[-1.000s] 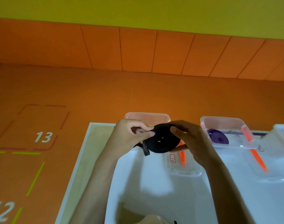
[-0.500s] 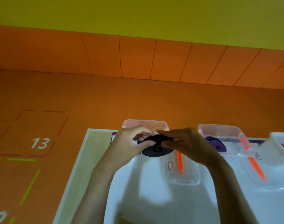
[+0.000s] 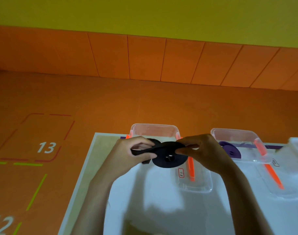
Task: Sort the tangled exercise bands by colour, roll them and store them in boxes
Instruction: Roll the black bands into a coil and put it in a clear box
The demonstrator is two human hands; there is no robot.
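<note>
Two bare forearms reach up over the white desk, and the hands meet above its far half around a black band wound into a flat roll with a small hole at its centre. The left hand is clenched on the loose tail of the band, which runs from its curled fingers across to the roll; the right hand pinches the roll's upper edge between thumb and fingers. Just under the roll lies a clear lid with an orange strip (it may be a shallow tray). Behind the hands stands a clear box, and to its right a second box holds a rolled purple band. Beyond the desk is the orange floor, marked with the number 13.
</note>
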